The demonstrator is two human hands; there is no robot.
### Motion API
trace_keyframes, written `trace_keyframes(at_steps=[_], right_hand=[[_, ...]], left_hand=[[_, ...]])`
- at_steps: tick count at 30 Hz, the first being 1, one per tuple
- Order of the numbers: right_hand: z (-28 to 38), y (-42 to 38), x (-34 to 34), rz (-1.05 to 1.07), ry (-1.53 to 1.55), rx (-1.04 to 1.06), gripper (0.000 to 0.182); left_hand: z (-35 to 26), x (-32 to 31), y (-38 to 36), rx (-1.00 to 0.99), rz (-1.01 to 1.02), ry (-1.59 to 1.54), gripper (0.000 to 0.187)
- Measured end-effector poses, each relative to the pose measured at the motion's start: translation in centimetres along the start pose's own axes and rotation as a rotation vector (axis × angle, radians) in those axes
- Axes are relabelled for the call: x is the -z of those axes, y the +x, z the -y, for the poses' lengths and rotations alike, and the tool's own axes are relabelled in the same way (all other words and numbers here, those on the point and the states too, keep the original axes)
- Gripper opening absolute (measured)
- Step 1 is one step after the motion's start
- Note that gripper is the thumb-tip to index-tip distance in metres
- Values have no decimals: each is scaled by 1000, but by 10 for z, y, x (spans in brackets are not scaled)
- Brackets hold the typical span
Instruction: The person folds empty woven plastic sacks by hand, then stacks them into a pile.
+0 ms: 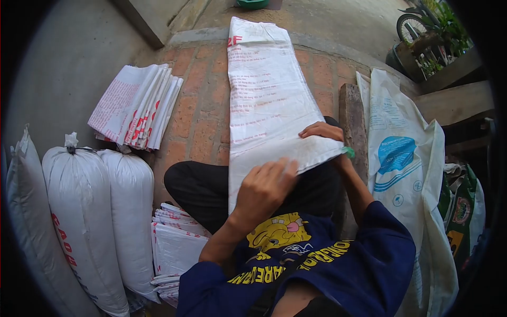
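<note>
Long white red-printed sack (264,90), flat across the lap, near end folded.

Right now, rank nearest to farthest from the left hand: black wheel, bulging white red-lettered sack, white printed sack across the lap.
1. White printed sack, at the left hand
2. Bulging white red-lettered sack, person's left
3. Black wheel, far ahead, right

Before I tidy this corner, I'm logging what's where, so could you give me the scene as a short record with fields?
Worked on: long white sack, red print, folded over near the lap
Left hand: at the fold, fingers blurred
Right hand: on the sack, by the fold
Far left: filled sacks, at least one tied at the top
Beyond them: folded stack
Right side: wooden beam, then blue-print sack
Floor: brick
</note>
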State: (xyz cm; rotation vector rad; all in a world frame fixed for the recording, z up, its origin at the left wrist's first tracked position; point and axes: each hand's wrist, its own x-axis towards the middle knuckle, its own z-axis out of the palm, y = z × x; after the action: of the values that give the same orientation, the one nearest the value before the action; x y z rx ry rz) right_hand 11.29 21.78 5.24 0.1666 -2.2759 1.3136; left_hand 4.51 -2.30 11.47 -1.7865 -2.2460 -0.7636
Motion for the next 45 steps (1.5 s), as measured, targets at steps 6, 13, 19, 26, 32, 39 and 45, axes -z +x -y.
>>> trace_keyframes(at_steps=[6, 13, 19, 26, 32, 39, 45], right_hand=[[-9, -5, 33, -34, 43, 80, 26], [23, -33, 57, 99, 52, -68, 24], [56, -39, 64, 152, 256, -113, 32], [93, -10, 89, 296, -15, -90, 25], [101, 2, 72, 218, 98, -274, 27], [-14, -36, 48, -44, -56, -1027, 66], [81, -47, 53, 560, -82, -1171, 101]], left_hand=[[30, -1, -83, 479, 36, -112, 27], [38, 53, -88, 239, -291, 50, 24], [87, -4, -103, 402, -258, -344, 51], [85, -21, -111, 100, -65, -922, 23], [93, -13, -125, 436, -275, -1291, 25], [89, -50, -102, 1200, 114, -498, 60], [42, -11, -137, 866, 121, -846, 97]])
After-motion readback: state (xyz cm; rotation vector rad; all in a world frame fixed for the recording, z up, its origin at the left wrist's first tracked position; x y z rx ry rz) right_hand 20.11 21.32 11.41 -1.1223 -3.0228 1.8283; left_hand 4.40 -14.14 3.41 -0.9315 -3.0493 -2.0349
